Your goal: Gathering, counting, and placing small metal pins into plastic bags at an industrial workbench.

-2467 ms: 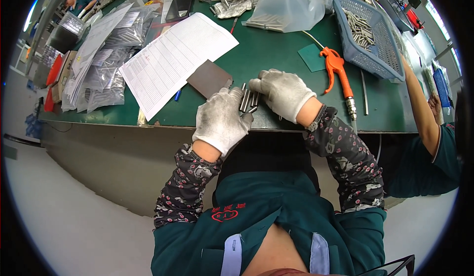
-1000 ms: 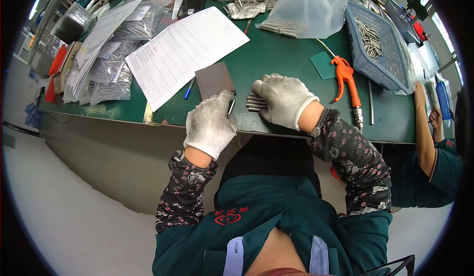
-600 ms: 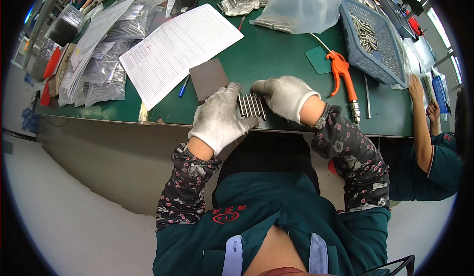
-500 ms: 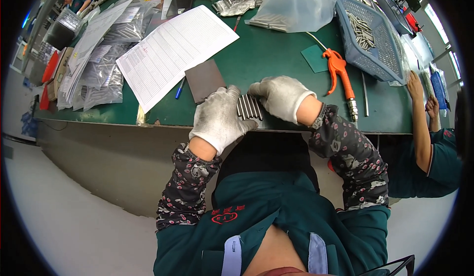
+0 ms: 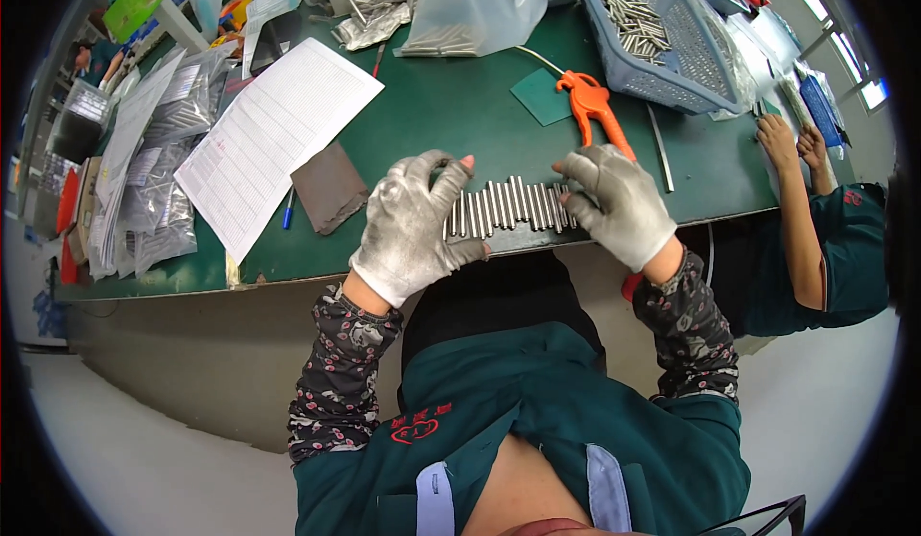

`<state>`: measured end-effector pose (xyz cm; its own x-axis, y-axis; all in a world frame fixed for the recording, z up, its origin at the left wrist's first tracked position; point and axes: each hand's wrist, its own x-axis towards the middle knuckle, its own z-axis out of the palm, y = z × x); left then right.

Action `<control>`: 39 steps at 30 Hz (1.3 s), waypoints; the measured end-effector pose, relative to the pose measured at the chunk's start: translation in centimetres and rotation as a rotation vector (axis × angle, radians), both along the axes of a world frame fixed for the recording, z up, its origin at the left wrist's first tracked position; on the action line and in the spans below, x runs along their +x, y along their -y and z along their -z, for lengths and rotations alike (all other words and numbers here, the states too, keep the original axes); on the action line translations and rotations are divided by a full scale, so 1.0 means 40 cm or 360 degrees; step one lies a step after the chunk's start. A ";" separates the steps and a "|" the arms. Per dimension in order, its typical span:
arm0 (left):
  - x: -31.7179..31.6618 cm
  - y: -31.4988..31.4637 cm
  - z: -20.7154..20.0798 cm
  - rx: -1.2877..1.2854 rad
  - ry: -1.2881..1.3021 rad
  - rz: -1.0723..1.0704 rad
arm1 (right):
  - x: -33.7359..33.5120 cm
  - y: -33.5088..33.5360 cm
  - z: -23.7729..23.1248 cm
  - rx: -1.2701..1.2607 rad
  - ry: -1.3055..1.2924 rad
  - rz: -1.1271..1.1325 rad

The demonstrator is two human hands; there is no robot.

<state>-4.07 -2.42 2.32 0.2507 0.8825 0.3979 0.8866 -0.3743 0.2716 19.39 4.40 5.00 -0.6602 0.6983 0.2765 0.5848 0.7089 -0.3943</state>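
Observation:
Several shiny metal pins [image 5: 508,207] lie side by side in a row near the front edge of the green table, their ends uneven. My left hand [image 5: 408,219], in a greyish white glove with bare fingertips, rests at the row's left end; its thumb and fingers are apart around that end. At the right end is my right hand [image 5: 622,202], gloved the same way, its fingers spread and touching or nearly touching the last pins. Neither hand grips a pin.
A blue basket [image 5: 662,80] of metal pins stands at the back right, near an orange air gun [image 5: 593,114] and a thin metal rod [image 5: 661,147]. Left lie a brown sheet [image 5: 329,188], a pen [image 5: 288,208], a printed form [image 5: 278,142] and bagged parts [image 5: 168,200]. A co-worker's hands [image 5: 791,142] are far right.
The pins, bunched between my hands before, now spread into a longer row. My hands have moved apart and their fingers have opened. The whole view has shifted and turned slightly.

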 end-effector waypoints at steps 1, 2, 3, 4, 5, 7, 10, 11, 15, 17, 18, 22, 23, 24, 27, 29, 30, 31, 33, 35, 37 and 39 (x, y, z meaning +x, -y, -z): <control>0.000 -0.012 0.017 -0.0065 0.0042 0.0127 | 0.013 0.009 0.013 0.0001 0.0022 0.0012; 0.007 -0.023 0.031 -0.0069 0.0040 0.0140 | 0.020 0.011 0.037 -0.0009 -0.0022 -0.0073; 0.016 -0.033 0.042 -0.0030 0.0041 0.0254 | 0.022 0.011 0.046 0.0047 -0.0028 -0.0135; 0.023 -0.040 0.048 0.0003 0.0039 0.0366 | 0.015 0.010 0.050 0.0098 -0.0039 -0.0198; 0.026 -0.046 0.052 -0.0043 -0.0014 0.0383 | 0.009 0.004 0.060 0.0135 -0.0001 -0.0250; 0.037 -0.052 0.061 -0.0085 0.0042 0.0384 | -0.013 0.006 0.068 0.0152 0.0006 -0.0247; 0.046 -0.051 0.067 -0.0090 0.0119 0.0376 | -0.023 0.005 0.091 0.0214 -0.0008 -0.0234; 0.049 -0.048 0.068 -0.0106 0.0218 0.0344 | -0.019 0.003 0.096 0.0183 -0.0051 -0.0241; 0.052 -0.049 0.067 -0.0115 0.0393 0.0397 | -0.010 -0.001 0.112 0.0164 -0.0165 -0.0297; 0.056 -0.048 0.067 -0.0104 0.0403 0.0402 | -0.013 0.000 0.119 0.0198 -0.0208 -0.0300; 0.058 -0.047 0.066 -0.0089 0.0417 0.0407 | -0.014 0.000 0.121 0.0234 -0.0246 -0.0304; 0.060 -0.040 0.056 -0.0001 0.0316 0.0360 | -0.014 0.001 0.112 0.0218 -0.0187 -0.0323; 0.058 -0.039 0.059 -0.0018 0.0313 0.0346 | -0.012 0.000 0.113 0.0192 -0.0188 -0.0331; 0.056 -0.037 0.060 -0.0035 0.0310 0.0331 | -0.011 -0.001 0.114 0.0166 -0.0190 -0.0338; 0.053 -0.035 0.048 0.0070 0.0173 0.0250 | -0.005 -0.012 0.122 0.0210 -0.0384 -0.0356; 0.039 -0.040 0.050 0.0078 0.0137 0.0287 | -0.004 -0.012 0.117 0.0196 -0.0285 -0.0346; 0.035 -0.041 0.052 0.0089 0.0102 0.0323 | -0.004 -0.010 0.114 0.0183 -0.0185 -0.0338; 0.037 -0.037 0.044 0.0015 0.0110 0.0301 | -0.007 -0.007 0.107 0.0182 -0.0186 -0.0340; 0.038 -0.035 0.050 0.0026 0.0129 0.0312 | -0.015 0.001 0.095 0.0103 -0.0090 -0.0357; 0.038 -0.033 0.053 0.0039 0.0146 0.0327 | -0.014 0.002 0.099 0.0084 -0.0086 -0.0357; 0.042 -0.028 0.051 -0.0022 0.0097 0.0318 | -0.010 0.003 0.099 0.0066 -0.0081 -0.0351; 0.044 -0.024 0.045 -0.0018 0.0115 0.0307 | -0.002 0.006 0.094 0.0038 -0.0180 -0.0368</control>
